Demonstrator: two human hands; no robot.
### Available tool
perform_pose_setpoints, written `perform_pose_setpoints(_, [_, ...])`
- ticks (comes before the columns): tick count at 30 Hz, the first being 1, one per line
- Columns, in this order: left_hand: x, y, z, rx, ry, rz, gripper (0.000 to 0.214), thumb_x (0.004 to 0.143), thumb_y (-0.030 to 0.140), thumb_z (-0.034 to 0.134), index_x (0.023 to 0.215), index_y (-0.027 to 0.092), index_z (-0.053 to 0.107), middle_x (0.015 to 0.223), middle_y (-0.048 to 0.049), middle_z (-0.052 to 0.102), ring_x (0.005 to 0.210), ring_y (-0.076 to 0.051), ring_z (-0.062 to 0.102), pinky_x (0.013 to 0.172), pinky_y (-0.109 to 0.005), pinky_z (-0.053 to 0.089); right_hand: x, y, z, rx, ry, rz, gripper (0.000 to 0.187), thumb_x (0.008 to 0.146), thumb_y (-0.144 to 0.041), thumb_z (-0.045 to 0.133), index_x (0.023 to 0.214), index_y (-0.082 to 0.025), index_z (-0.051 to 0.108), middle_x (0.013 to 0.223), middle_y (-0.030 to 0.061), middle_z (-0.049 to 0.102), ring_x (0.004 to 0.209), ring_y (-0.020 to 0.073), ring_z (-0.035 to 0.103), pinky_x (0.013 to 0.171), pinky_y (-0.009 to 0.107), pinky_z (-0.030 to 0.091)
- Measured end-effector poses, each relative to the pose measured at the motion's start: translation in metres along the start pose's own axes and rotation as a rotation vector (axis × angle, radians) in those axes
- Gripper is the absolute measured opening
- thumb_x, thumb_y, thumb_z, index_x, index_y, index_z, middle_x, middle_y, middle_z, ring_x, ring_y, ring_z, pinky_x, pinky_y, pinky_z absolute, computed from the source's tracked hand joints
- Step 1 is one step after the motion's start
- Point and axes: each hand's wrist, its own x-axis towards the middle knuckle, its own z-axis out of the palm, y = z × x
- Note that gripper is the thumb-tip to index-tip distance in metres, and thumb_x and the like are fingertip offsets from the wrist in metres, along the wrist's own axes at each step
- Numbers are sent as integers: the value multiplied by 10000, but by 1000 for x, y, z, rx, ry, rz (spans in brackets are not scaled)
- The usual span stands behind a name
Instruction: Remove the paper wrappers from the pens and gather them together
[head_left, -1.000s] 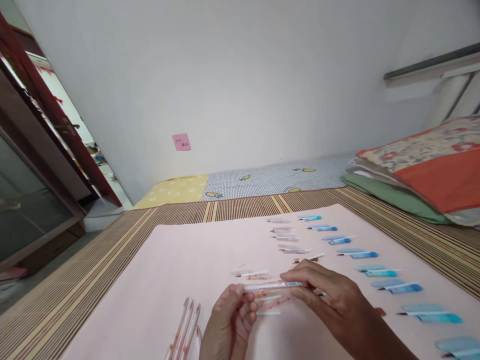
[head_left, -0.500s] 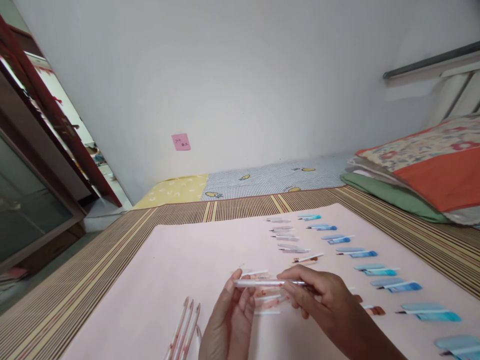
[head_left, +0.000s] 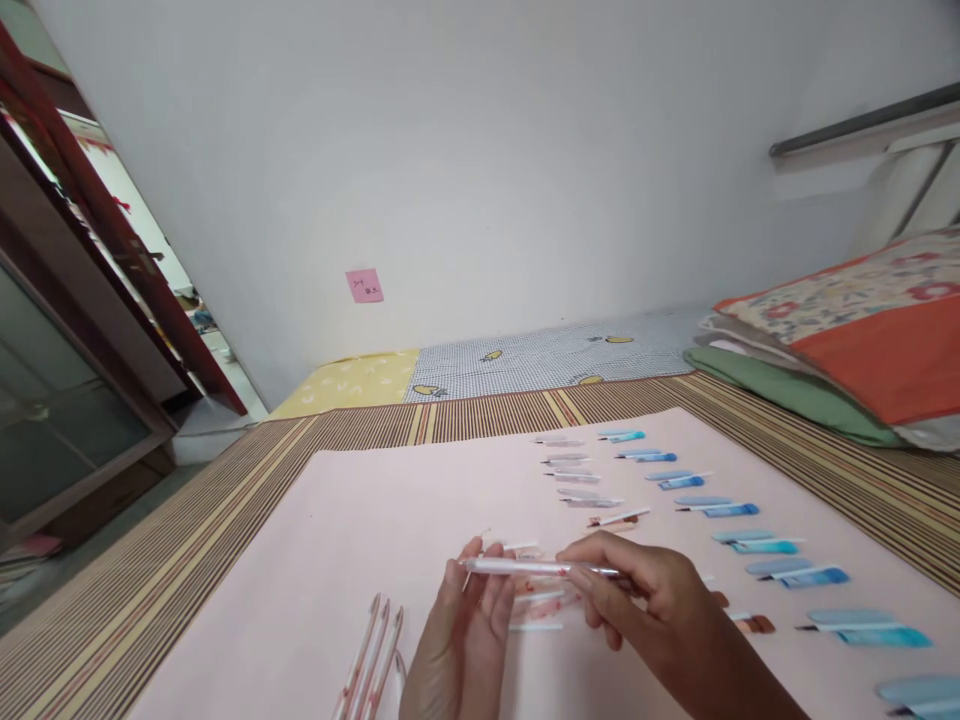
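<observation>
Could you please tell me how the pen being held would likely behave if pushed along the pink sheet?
The pen looks slim and rounded, so it would probably roll. It shows no bend, suggesting a stiff barrel. Its thinness suggests it is light.

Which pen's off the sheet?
The white pen in the right hand, one end by the left hand; the lower-left pens lie on the pink sheet.

Smooth, glossy plastic on that pen [head_left: 517, 567]; matt, smooth paper for the sheet [head_left: 375, 520]; ribbed mat [head_left: 210, 530], soft-looking cloth bedding [head_left: 862, 365], smooth matt wall [head_left: 487, 170]!
</observation>
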Motion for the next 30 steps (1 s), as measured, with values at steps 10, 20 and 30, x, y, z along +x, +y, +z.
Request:
perform_pose_setpoints(10, [1, 2, -8, 18, -87, -41, 386, 729, 49, 685, 1082, 192, 750, 1287, -135, 681, 1203, -271, 620, 997, -364, 526, 2, -1, -1, 48, -10, 32, 390, 918, -535, 524, 862, -183, 681, 634, -13, 587, 526, 121, 524, 525, 241, 433])
perform_pose_setpoints(20, [-3, 0, 1, 123, 66, 100, 243, 710, 5, 730, 907, 138, 779, 976, -108, 775, 905, -183, 725, 822, -245, 589, 3, 0, 5, 130, -31, 59, 382, 914, -524, 539, 839, -173, 670, 626, -20, 588, 514, 110, 507, 515, 229, 414])
perform_pose_setpoints(30, [-1, -1, 3, 238, 64, 154, 132, 694, 208, 834, 749, 124, 749, 794, -81, 747, 744, -163, 703, 709, -233, 591, 3, -1, 15, 156, -20, 61, 390, 901, -538, 543, 820, -173, 654, 643, -16, 611, 516, 108, 508, 521, 232, 416])
